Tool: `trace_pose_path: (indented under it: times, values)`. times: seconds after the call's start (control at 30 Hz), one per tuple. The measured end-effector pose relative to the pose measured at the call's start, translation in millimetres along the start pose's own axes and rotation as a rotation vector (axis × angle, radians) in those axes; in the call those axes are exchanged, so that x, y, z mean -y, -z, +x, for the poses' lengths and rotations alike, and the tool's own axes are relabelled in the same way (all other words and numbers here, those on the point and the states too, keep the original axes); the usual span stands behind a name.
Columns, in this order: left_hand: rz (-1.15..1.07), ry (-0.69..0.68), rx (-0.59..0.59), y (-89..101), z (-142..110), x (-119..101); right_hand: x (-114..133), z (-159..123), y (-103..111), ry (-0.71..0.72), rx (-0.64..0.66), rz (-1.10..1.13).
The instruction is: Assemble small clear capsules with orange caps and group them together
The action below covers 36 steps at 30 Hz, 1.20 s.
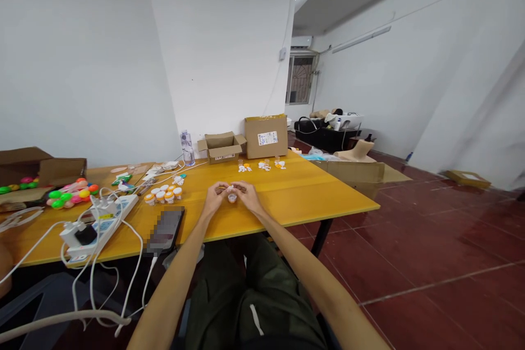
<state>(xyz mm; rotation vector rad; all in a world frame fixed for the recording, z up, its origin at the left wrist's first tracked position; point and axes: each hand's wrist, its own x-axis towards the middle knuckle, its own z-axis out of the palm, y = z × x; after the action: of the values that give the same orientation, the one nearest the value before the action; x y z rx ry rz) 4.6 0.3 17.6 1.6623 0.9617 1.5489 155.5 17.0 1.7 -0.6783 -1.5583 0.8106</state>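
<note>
Left hand (217,192) and right hand (245,192), fingers closed together on one small white piece (230,188), small clear cup (232,198) just below, on yellow surface (287,197), cluster of white-and-orange jars (163,194) to the left, closed carton (266,138) behind.

White walls (221,38) — dark-red tiled floor (402,268) — barred window (300,81).

Right-center of frame: a hand could pass over the yellow tabletop (311,191) out to its right edge. Going back, low pass hits three clusters of white-and-orange parts (264,165), then open carton (222,149) and taped box (266,145). Left side tight: capped tubs (169,195), phone (167,229), power strip (107,228), white cables (141,249) looping past the near edge.
</note>
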Motion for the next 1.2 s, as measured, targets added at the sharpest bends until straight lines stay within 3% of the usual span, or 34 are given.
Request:
trace_pose_path:
  times: [0.6,1.2]
  values:
    - [0.000,0.054,0.007,2.2,-0.9,1.7,1.4,0.0,0.2,0.004,-0.011,0.029]
    - [-0.160,0.124,-0.030,-1.8,-3.4,-9.5,-3.2,0.6,0.8,0.039,-0.032,0.010]
